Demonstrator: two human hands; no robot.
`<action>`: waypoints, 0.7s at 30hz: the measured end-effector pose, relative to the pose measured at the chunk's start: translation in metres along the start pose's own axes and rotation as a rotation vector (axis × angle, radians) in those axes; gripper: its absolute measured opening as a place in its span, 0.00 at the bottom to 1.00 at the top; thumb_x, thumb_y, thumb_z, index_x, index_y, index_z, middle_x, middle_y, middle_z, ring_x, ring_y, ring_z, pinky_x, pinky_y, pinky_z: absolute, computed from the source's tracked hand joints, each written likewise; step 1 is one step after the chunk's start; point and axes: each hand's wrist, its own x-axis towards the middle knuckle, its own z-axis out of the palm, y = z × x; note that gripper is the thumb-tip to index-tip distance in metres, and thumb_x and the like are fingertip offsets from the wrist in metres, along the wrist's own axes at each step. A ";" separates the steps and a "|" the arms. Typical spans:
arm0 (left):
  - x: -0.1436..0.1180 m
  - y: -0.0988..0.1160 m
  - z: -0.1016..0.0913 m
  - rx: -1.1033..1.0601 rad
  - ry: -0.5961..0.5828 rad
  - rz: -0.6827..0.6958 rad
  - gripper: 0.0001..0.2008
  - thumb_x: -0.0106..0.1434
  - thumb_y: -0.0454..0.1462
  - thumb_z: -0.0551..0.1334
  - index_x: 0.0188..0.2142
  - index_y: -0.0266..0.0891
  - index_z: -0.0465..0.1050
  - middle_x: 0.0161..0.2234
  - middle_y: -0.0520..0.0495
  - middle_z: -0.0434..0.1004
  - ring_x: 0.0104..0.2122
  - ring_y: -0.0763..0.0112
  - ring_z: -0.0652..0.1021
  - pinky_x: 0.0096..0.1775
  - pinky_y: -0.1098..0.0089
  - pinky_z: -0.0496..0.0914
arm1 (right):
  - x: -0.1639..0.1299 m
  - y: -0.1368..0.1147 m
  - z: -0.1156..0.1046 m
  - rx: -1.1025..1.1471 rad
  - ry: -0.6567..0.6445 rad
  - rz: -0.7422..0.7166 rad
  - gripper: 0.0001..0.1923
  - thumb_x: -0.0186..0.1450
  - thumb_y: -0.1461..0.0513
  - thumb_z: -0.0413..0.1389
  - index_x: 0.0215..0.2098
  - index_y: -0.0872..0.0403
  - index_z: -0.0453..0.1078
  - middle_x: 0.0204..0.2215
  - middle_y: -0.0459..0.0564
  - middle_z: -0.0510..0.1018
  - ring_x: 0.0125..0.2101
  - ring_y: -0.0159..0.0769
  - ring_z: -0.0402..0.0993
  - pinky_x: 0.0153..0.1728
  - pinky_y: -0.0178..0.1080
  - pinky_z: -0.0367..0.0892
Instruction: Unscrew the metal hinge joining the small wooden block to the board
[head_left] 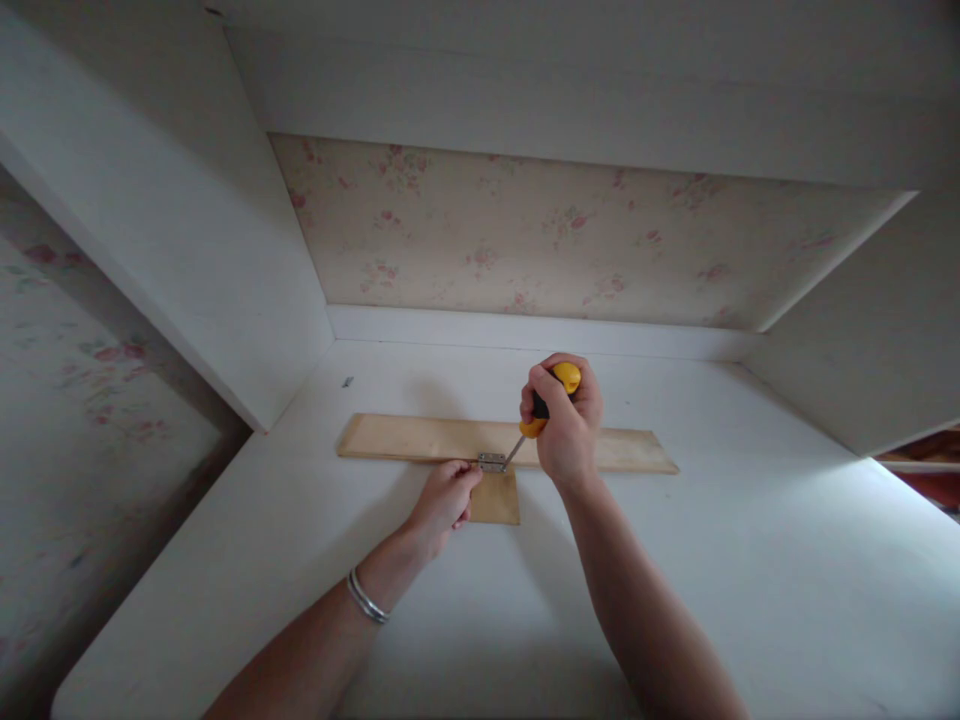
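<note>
White tabletop (pixel 750 560) extended past both ends of one plank (pixel 420 437). Right hand (pixel 568 425) gripped one screwdriver (pixel 568 377), tip at one hinge (pixel 492 461); left hand (pixel 441 503) met one block (pixel 497 500) at its left edge, hold unclear.

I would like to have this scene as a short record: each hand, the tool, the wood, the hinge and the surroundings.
left hand: at the left edge of the block, beside the hinge; exact grip unclear
right hand: closed around the screwdriver
screwdriver: tilted, tip at the hinge's right end
hinge: metal, where board and block meet
board: long, flat on the table
block: short, on the board's near side
table: white
wallpaper: floral, behind
</note>
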 end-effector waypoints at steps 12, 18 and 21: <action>0.000 -0.002 0.000 -0.006 -0.023 0.006 0.09 0.56 0.42 0.58 0.29 0.38 0.64 0.14 0.60 0.54 0.10 0.82 0.55 0.13 0.76 0.45 | -0.001 0.009 -0.001 -0.069 -0.044 0.028 0.07 0.60 0.60 0.56 0.33 0.50 0.61 0.20 0.38 0.63 0.16 0.25 0.60 0.15 0.30 0.54; -0.001 -0.001 0.001 -0.004 -0.019 0.003 0.08 0.57 0.41 0.57 0.29 0.38 0.64 0.13 0.61 0.53 0.10 0.81 0.55 0.13 0.76 0.45 | -0.002 0.007 -0.003 -0.102 -0.137 0.019 0.11 0.54 0.67 0.52 0.35 0.50 0.60 0.25 0.39 0.66 0.17 0.25 0.60 0.17 0.31 0.57; -0.002 0.000 0.001 -0.004 -0.013 -0.004 0.07 0.57 0.40 0.57 0.29 0.38 0.64 0.12 0.61 0.53 0.10 0.81 0.55 0.13 0.76 0.45 | 0.001 0.008 -0.005 -0.092 -0.084 0.005 0.12 0.53 0.68 0.50 0.35 0.50 0.59 0.25 0.39 0.65 0.17 0.25 0.59 0.16 0.31 0.57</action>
